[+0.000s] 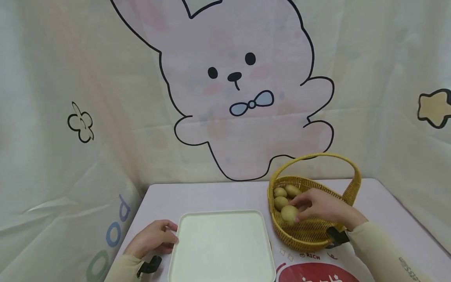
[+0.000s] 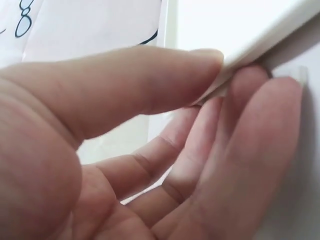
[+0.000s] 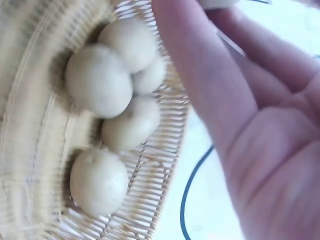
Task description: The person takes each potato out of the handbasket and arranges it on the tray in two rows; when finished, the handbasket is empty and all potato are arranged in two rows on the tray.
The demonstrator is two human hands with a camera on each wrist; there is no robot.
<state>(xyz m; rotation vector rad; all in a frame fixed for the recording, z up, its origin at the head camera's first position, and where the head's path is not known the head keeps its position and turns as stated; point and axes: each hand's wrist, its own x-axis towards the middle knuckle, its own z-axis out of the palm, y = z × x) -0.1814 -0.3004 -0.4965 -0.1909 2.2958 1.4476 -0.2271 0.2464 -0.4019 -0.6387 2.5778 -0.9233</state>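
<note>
A yellow woven basket (image 1: 310,244) with a tall handle stands at the right and holds several potatoes (image 1: 280,202). Inside it, my right hand (image 1: 318,205) pinches a round potato (image 1: 289,215) between thumb and fingers. In the right wrist view just a pale sliver of the held potato (image 3: 217,3) shows at the top edge, with other potatoes (image 3: 99,181) lying against the wicker wall. My left hand (image 1: 155,238) grips the left rim of a white square tray (image 1: 222,246). In the left wrist view its thumb (image 2: 165,80) lies on the rim and its fingertips reach underneath.
The basket's arched handle (image 1: 318,155) rises above the right hand. In front of the basket, a red print (image 1: 317,272) with lettering covers part of the white table (image 1: 208,196). A cartoon-printed curtain (image 1: 246,137) hangs behind the table.
</note>
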